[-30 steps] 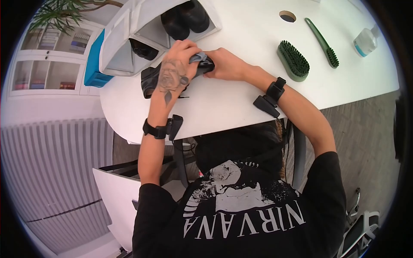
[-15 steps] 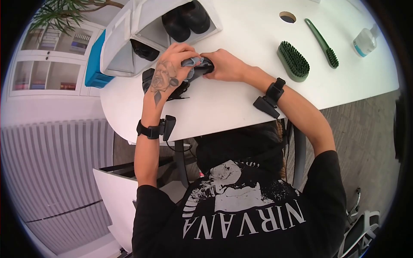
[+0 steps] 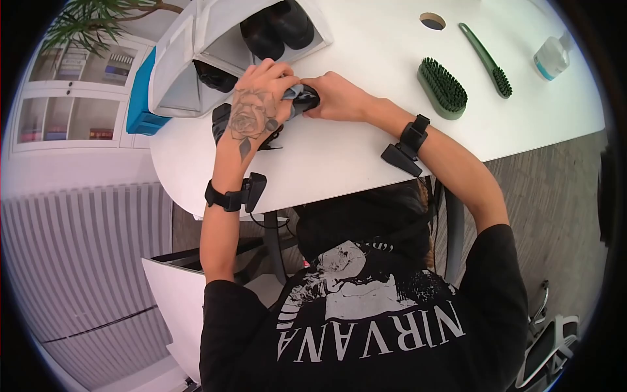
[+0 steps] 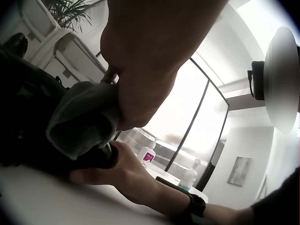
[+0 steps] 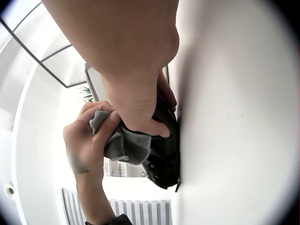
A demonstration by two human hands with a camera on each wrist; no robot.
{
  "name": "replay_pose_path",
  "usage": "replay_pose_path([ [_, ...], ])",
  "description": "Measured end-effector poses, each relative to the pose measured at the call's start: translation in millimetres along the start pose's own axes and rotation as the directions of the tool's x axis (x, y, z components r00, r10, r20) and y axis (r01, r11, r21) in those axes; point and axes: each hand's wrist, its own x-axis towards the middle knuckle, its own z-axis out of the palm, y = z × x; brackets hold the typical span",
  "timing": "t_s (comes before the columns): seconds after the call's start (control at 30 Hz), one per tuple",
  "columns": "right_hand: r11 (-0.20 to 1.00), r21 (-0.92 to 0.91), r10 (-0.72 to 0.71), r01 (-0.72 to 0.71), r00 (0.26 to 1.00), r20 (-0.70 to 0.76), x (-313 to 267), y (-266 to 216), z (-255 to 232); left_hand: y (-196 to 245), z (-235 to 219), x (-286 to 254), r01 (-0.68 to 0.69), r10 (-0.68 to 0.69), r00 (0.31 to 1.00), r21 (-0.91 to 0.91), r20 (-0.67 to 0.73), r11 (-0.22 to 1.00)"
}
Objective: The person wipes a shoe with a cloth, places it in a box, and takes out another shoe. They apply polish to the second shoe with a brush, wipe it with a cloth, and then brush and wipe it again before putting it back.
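A black laced shoe (image 5: 161, 164) lies on the white table (image 3: 353, 157), its toe end toward the right hand. The left hand (image 3: 256, 108) pinches a grey cloth (image 5: 129, 146) between thumb and fingers, and the cloth lies against the shoe's upper. Around the shoe's end curls the right hand (image 3: 339, 98), thumb on the near side and fingers on the far side. In the left wrist view the cloth (image 4: 84, 117) drapes over the dark shoe, which is mostly in shadow there. The left hand hides the shoe's middle in the head view.
To the right lie an oval green brush (image 3: 443, 90) and a long-handled green brush (image 3: 486, 59), with a clear bottle (image 3: 552, 59) beyond. A white shoe rack (image 3: 219, 49) holding black shoes (image 3: 277, 29) stands behind the left hand. A cable hole (image 3: 432, 21) opens in the table.
The left hand shifts left along the shoe, then slightly back up, with the cloth in its fingers. The right hand keeps its hold, and the head view has shifted slightly.
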Motion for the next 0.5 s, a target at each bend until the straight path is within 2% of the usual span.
replay_pose_path([
  [0.13,1.0,-0.005,-0.015,0.015,1.0,0.002,1,2,2,-3,-1,-1,0.028,-0.03,0.998,0.046,0.051,0.999],
  [0.23,0.995,-0.087,0.043,-0.038,0.998,0.052,2,0,-1,13,6,5,-0.013,0.013,1.0,-0.068,-0.003,0.998],
  [0.27,0.991,-0.122,0.07,-0.061,0.995,0.072,3,-1,-2,13,5,5,-0.021,0.021,1.0,-0.052,-0.004,0.998],
  [0.37,0.999,-0.034,-0.006,0.006,1.0,0.0,-1,-3,-3,12,2,4,-0.048,0.048,0.999,-0.007,0.001,0.999],
  [0.5,1.0,0.002,-0.025,0.025,1.0,-0.003,0,0,1,-1,-3,-4,0.011,-0.015,0.999,0.079,0.046,0.997],
])
